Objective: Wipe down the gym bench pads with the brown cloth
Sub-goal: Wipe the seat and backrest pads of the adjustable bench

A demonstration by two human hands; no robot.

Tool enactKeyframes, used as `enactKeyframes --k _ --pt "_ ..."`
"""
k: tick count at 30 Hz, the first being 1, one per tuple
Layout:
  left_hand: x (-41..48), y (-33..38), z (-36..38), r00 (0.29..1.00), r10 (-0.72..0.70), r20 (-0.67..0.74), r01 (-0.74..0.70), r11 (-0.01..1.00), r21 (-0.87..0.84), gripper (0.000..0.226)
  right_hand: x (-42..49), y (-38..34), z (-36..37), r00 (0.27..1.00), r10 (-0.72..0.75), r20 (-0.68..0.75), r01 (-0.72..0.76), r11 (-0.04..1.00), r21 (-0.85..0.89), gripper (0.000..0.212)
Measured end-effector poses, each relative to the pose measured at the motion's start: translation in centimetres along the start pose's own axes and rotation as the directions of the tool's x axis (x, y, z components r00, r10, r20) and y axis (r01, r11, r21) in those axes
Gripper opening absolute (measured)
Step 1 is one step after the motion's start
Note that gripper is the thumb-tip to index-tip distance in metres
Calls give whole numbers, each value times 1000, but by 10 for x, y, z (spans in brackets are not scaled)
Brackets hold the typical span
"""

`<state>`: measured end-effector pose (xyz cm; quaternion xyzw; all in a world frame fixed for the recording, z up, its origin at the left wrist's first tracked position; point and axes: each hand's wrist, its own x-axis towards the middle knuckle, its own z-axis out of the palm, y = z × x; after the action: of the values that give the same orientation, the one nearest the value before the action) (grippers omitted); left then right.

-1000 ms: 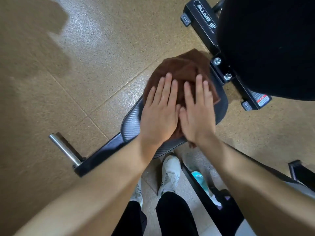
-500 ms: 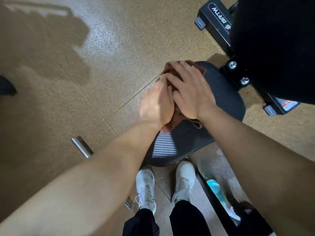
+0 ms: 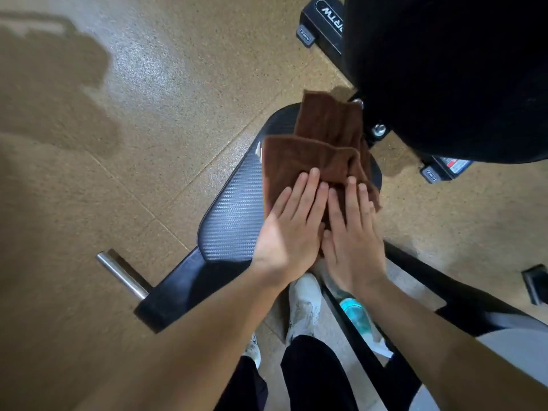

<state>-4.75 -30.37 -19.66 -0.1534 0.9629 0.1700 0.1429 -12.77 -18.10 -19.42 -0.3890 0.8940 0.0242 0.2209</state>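
Note:
The brown cloth (image 3: 318,149) lies spread over the right half of a dark, carbon-pattern seat pad (image 3: 234,212). My left hand (image 3: 292,223) and my right hand (image 3: 351,229) lie side by side on the near part of the cloth. Both press down flat with straight fingers that point away from me. A second, larger black pad (image 3: 450,72) fills the upper right of the view and hides the far end of the bench.
A chrome peg (image 3: 121,272) sticks out left of the black bench frame (image 3: 184,289). My white shoes (image 3: 304,307) stand under the pad's near edge. A teal bottle (image 3: 355,314) lies by the frame rail. Black frame feet (image 3: 321,25) rest on the tan speckled floor (image 3: 178,99).
Both hands went to the pad's far left edge with the cloth bunched under them. They have come back toward me and to the right, and the cloth now lies spread out.

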Motion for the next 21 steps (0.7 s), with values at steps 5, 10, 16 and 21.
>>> enactKeyframes --k 5,10,16,21 --pt "-40 -65 -14 991 -129 31 126 989 74 66 23 -51 -6 943 -332 22 332 943 -28 65" --pt "36 -104 -49 912 -406 64 409 885 -221 50 145 -71 -44 912 -409 -45 401 908 -121 56" --pt "40 -90 -54 863 -506 3 458 779 -429 34 169 -91 -62 941 -327 -88 302 928 -220 53" --pt "-60 -85 -33 788 -616 -24 573 746 -339 34 103 -142 -37 829 -558 26 550 806 -218 43"
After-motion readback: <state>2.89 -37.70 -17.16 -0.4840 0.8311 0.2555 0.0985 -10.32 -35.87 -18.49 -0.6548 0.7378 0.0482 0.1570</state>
